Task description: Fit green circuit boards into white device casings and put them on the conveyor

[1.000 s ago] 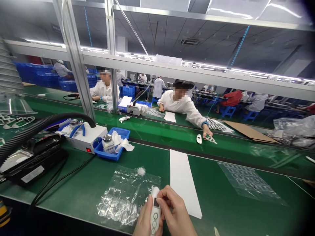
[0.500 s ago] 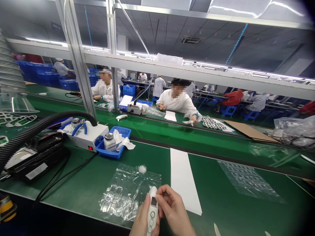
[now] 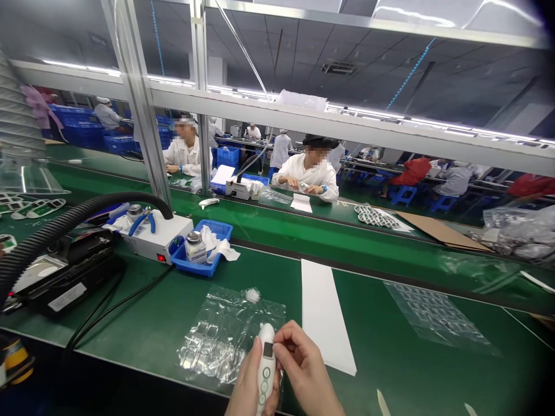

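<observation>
A slim white handheld device (image 3: 266, 370) with a small dark screen and round buttons stands upright at the bottom middle of the head view. My left hand (image 3: 246, 384) grips its lower body from the left. My right hand (image 3: 306, 370) pinches its top end near the screen with thumb and forefinger. Just beyond the hands a clear plastic bag (image 3: 225, 335) of small clear parts lies flat on the green mat (image 3: 151, 312). A long white paper strip (image 3: 325, 315) lies to the right of the bag.
A blue tray (image 3: 203, 245) with a small bottle and wipes stands at the left, beside a white box (image 3: 156, 237) with blue pliers. A black hose (image 3: 65, 222) and a black machine (image 3: 65, 277) fill the far left. Another clear bag (image 3: 437, 318) lies right. Co-workers sit across the conveyor.
My hands and the device have kept their hold and drifted slightly lower in view. The co-worker opposite has pulled an outstretched arm back from the conveyor.
</observation>
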`<control>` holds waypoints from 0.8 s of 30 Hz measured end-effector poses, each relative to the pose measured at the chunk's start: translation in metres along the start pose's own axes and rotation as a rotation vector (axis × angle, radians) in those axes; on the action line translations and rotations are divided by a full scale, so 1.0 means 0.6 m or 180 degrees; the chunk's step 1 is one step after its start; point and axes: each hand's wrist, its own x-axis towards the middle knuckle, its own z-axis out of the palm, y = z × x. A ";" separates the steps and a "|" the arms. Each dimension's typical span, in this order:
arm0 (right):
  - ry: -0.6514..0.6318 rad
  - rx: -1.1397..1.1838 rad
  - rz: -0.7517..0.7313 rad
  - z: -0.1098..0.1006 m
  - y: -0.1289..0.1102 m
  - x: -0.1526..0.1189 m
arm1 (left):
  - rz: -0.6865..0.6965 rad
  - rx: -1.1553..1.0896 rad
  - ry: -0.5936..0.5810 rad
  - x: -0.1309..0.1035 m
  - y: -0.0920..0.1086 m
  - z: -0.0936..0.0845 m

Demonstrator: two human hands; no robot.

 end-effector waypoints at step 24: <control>-0.0202 -0.0432 -0.0007 0.007 -0.016 -0.009 | -0.0067 -0.0132 -0.0128 -0.010 0.007 0.001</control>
